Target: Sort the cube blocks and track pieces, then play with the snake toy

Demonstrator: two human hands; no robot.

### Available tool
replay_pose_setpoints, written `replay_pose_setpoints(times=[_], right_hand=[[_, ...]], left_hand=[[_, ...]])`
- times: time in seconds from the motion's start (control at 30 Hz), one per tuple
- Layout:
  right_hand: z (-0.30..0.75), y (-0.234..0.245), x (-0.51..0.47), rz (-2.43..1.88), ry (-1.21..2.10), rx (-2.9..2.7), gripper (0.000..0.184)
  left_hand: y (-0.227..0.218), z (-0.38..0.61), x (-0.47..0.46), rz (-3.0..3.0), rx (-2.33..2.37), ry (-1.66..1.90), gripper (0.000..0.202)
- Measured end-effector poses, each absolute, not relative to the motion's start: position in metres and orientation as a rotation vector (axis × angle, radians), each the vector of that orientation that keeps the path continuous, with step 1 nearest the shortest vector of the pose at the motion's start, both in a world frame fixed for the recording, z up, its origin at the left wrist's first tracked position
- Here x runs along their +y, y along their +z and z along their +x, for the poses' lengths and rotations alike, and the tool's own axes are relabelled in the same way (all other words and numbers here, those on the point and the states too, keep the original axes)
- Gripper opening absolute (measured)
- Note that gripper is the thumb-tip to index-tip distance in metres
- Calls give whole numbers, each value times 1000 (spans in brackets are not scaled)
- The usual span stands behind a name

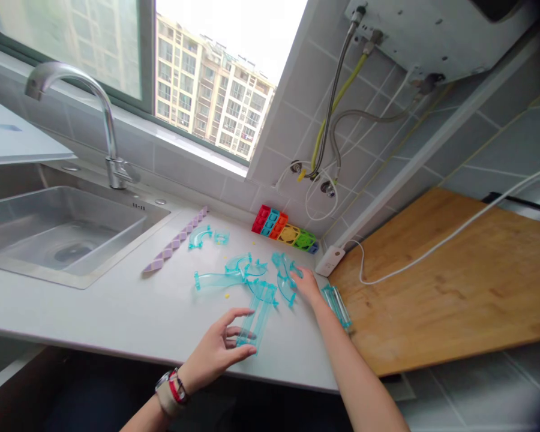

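- Beneath a window, a white countertop runs across the view.
- At the right, a wooden board leans by the wall; a bundle of teal pieces lies along its near edge.
- On the left, a metal sink is set into the counter; a curved faucet rises behind it.
- Mid-counter, translucent teal track pieces lie in a loose cluster between the 2 hands and beyond them; 2 more, 1 curved and 1 short, lie apart toward the sink.
- Nearest the counter's front edge, the left hand has thumb and forefinger wide apart about the near end of a straight teal piece; I cannot tell how firmly it touches.
- Farther right, the right hand has its fingers at some curved teal pieces; I cannot tell whether it grips any.
- Beside the sink, a purple strip lies slantwise.
- Against the back wall, a row of coloured blocks runs from red to blue.
- Among the teal pieces, tiny yellow bits are scattered.
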State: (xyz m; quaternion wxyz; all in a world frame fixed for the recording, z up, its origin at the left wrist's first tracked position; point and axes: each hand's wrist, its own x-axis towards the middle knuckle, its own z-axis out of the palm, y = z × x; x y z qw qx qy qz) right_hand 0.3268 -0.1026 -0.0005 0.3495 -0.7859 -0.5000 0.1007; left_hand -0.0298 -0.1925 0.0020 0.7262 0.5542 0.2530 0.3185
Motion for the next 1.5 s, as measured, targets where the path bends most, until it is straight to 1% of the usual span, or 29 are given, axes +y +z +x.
replay_pose_setpoints(times=[0.1,0.23,0.37,0.47,0.5,0.63,0.67,0.73,0.8,0.87,0.97,1.03,1.1,1.2,1.27,1.3,1.4,1.5], right_hand=[[309,-11,-89,-1994,272,-1323,48],[284,-11,-75,-1923,282,-1327,42],[264,11,-88,-1831,259,-1335,42],[245,33,-130,-1733,293,-1369,38],[238,39,-148,-1675,393,-1377,37],[211,55,-222,-1505,977,-1342,41],[207,57,-237,-1483,1059,-1330,41],[206,62,-258,-1483,1096,-1288,39],[214,70,-270,-1514,1026,-1233,37],[231,81,-274,-1557,950,-1202,36],[271,99,-268,-1720,809,-1223,38],[303,108,-256,-1914,644,-1290,40],[332,110,-239,-2144,403,-1413,36],[361,103,-214,-2469,115,-1577,31],[368,95,-202,-2622,48,-1637,32],[369,91,-199,-2671,35,-1652,34],[369,81,-195,-2737,30,-1669,38],[370,72,-199,-2764,28,-1712,39]], left_hand=[[4,-29,-192,1216,564,691,73],[5,-29,-192,1222,583,692,73],[4,-29,-192,1212,590,707,73],[3,-29,-192,1200,591,731,73],[3,-28,-193,1195,590,742,73],[12,-20,-198,1200,567,721,73],[16,-15,-199,1211,547,703,74],[28,-2,-203,1231,493,684,73],[38,15,-205,1238,430,683,70],[46,34,-206,1256,378,693,72],[53,63,-207,1349,400,789,72],[56,79,-207,1441,454,908,64],[59,87,-206,1553,458,990,54],[60,85,-205,1773,313,882,36],[56,80,-205,1903,225,722,22],[54,77,-206,1950,214,666,19],[48,75,-213,2013,249,623,17],[43,78,-222,2010,224,598,19]])
